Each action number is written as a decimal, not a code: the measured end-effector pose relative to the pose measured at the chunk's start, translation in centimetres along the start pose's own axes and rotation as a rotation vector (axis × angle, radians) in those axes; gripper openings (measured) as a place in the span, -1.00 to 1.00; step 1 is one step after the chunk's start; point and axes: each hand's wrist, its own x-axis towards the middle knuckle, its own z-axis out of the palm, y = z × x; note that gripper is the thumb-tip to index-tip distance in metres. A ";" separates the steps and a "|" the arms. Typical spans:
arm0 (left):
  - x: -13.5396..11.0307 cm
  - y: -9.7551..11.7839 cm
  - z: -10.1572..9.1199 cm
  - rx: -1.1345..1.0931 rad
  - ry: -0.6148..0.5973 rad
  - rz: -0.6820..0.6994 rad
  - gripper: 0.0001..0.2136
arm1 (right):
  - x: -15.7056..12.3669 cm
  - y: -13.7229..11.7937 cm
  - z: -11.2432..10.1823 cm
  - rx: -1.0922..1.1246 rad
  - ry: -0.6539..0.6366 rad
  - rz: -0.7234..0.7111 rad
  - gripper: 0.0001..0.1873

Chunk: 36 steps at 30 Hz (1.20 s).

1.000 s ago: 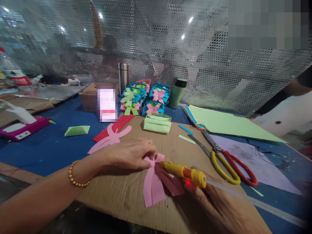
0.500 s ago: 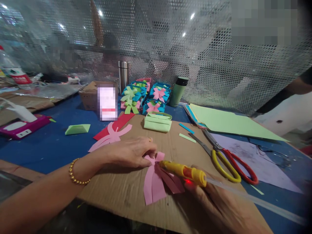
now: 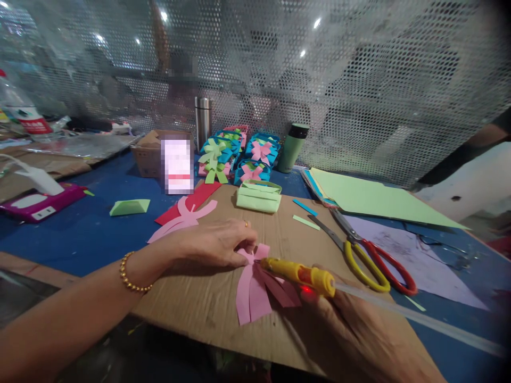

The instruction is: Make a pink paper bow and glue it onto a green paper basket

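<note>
A pink paper flower (image 3: 253, 284) with long cut strips lies on a brown cardboard sheet (image 3: 223, 319). My left hand (image 3: 213, 243), with a ring and a gold bead bracelet, pinches the flower's centre with closed fingers. My right hand (image 3: 351, 324) grips a yellow glue gun (image 3: 297, 272) with a red light. The gun's nozzle points left and touches the flower's centre beside my left fingertips. A clear glue stick (image 3: 415, 322) sticks out of the gun's back to the right.
Yellow-and-red scissors (image 3: 365, 256) lie right of the flower. A green paper basket (image 3: 258, 196), another pink flower (image 3: 183, 215), finished blue baskets (image 3: 239, 154), a green flask (image 3: 292, 149), paper sheets (image 3: 375, 199) and a perforated screen (image 3: 319, 80) stand behind.
The view has shifted slightly. Both hands and the glue gun stay at the flower's centre, with the nozzle now a little closer to my left fingertips.
</note>
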 end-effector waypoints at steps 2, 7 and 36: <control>0.0 0.1 0.0 0.000 0.002 -0.008 -0.88 | -0.2 0.2 -0.2 -0.014 -0.060 -0.034 -0.67; -0.1 0.0 0.0 -0.018 0.014 0.017 -0.90 | 0.0 -0.2 -0.6 0.030 -0.087 0.083 -0.64; -7.8 2.9 4.8 -0.047 0.211 -0.001 -0.53 | 0.5 -0.6 -0.7 0.018 -0.008 0.074 -0.49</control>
